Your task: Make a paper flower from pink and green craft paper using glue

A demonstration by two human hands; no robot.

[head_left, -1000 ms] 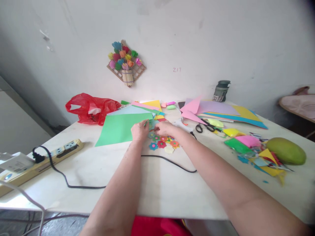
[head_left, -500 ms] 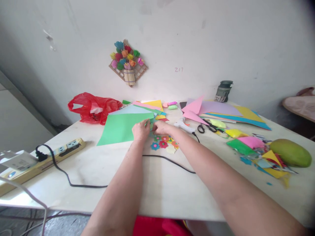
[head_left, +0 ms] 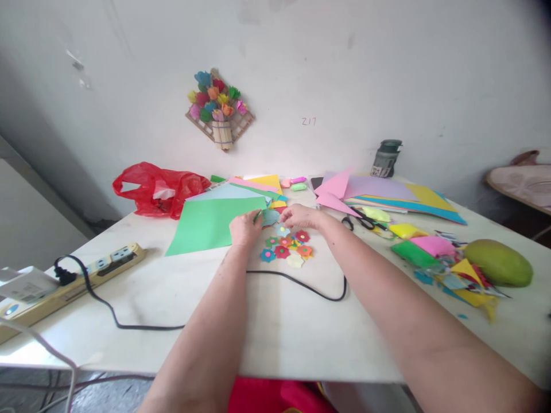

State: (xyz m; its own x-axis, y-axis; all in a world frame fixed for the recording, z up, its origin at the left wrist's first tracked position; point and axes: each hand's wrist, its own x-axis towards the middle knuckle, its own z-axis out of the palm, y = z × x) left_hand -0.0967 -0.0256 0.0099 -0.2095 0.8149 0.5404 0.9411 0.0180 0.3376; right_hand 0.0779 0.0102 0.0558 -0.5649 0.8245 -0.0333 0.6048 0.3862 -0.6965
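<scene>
My left hand is closed at the right edge of a green paper sheet, with a thin dark-green piece showing at its fingertips. Pinched together, the fingers of my right hand are just right of a light-blue paper piece; what they hold, if anything, is too small to name. Just below them lies a pale-blue paper flower. Nearer to me, several small paper flowers with coloured centres are grouped beside a cream paper flower.
A black cord crosses the table toward a power strip. At back left sits a red plastic bag. Scissors, coloured paper sheets, clay packets, paper scraps and a green fruit lie right.
My right hand has moved right, away from my left hand, uncovering the light-blue piece and more flowers. My left hand stays nearly in place. The white glue gun is now hidden behind my right hand and arm.
</scene>
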